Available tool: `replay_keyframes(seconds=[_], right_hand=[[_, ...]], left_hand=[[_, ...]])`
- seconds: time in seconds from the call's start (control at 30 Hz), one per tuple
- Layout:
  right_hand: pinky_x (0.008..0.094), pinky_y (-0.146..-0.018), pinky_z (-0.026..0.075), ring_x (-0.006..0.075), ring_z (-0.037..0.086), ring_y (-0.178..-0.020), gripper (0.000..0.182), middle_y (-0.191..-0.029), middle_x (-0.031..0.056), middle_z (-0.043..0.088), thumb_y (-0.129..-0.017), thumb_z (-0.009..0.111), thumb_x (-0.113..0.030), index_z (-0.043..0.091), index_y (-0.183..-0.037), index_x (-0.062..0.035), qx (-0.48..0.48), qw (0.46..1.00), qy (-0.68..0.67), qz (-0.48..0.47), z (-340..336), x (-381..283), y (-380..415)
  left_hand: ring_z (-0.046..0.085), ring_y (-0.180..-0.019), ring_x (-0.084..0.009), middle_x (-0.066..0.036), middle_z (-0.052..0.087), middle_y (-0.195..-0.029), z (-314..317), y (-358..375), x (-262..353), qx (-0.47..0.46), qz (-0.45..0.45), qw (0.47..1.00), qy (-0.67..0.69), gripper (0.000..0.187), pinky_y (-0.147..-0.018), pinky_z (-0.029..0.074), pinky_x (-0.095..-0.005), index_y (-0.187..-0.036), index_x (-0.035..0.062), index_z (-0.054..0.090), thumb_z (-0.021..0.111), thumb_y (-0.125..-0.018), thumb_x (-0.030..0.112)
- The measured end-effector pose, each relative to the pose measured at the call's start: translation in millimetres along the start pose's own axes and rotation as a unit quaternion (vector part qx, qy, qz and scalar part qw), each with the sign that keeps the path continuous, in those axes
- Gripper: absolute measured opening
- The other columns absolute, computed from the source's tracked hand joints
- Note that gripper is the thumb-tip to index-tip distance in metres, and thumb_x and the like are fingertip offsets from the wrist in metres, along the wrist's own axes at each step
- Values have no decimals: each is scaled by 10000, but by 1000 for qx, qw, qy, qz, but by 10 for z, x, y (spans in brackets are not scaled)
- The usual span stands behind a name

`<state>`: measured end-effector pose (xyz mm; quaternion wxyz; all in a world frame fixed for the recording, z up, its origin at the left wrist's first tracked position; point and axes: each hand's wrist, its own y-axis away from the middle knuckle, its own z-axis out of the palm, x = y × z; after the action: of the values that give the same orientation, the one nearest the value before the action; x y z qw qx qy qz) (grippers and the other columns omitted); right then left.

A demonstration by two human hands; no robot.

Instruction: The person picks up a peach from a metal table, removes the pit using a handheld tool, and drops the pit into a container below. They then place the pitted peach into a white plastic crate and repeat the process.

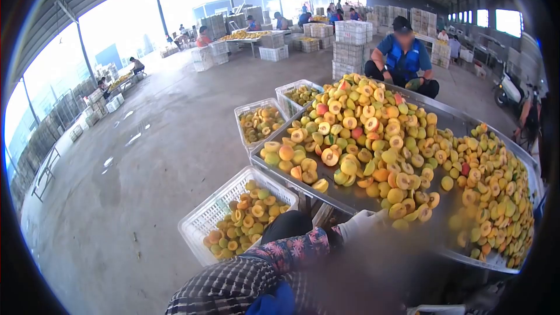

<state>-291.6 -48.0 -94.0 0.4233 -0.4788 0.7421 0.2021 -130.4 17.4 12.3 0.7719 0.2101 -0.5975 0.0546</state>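
Observation:
My left hand (363, 223), in a pale glove below a flowered sleeve, is at the near edge of the metal table (350, 196), close to the heap of halved yellow-orange fruit (373, 134). Its fingers are blurred, and whether they hold anything cannot be made out. A large dark blur covers the area to its right. My right hand cannot be made out. A second heap of fruit halves (496, 192) lies on the right side of the table. Left of my knee, a white crate (201, 224) holds more fruit halves (248, 219).
Two more fruit crates (239, 118) (286, 100) stand against the table's left side. Across the table sits a co-worker in a blue vest (402, 61), beside stacked white crates (350, 52). Farther back are other workers, tables and crates. A scooter (508, 88) stands at right.

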Motion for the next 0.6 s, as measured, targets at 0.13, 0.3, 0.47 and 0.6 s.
replay_keyframes(seconds=[0.13,0.3,0.47,0.6], right_hand=[[265,-693,459,119,548,-768,273,-909,44,590,-977,522,-257,573,-1150,-52,34,901,-412,130,161,-253,1],[232,-350,243,101,276,-370,268,-566,-27,355,-987,463,-399,532,-1009,-142,-116,700,-660,246,-119,-620,-40],[227,-342,220,88,243,-352,303,-544,-43,313,-999,444,-431,540,-999,-145,-172,643,-715,215,-137,-422,3],[264,-407,373,111,459,-448,252,-634,-24,513,-1003,485,-355,579,-1065,-130,-158,668,-692,223,-147,-254,158]], left_hand=[[616,-563,-164,-96,664,-675,12,-24,-92,-6,125,992,-3,664,-584,499,-254,-761,-15,673,434,-973,567],[625,-669,-175,-127,687,-764,-61,-333,-387,25,60,993,99,611,-651,490,-259,-847,-2,659,422,-988,542],[613,-655,-185,-109,659,-747,13,-377,-448,43,28,989,141,599,-645,495,-267,-841,11,659,399,-998,526],[655,-700,-202,-93,654,-725,-273,-180,-231,20,76,985,155,462,-653,534,-311,-879,33,640,482,-987,454]])
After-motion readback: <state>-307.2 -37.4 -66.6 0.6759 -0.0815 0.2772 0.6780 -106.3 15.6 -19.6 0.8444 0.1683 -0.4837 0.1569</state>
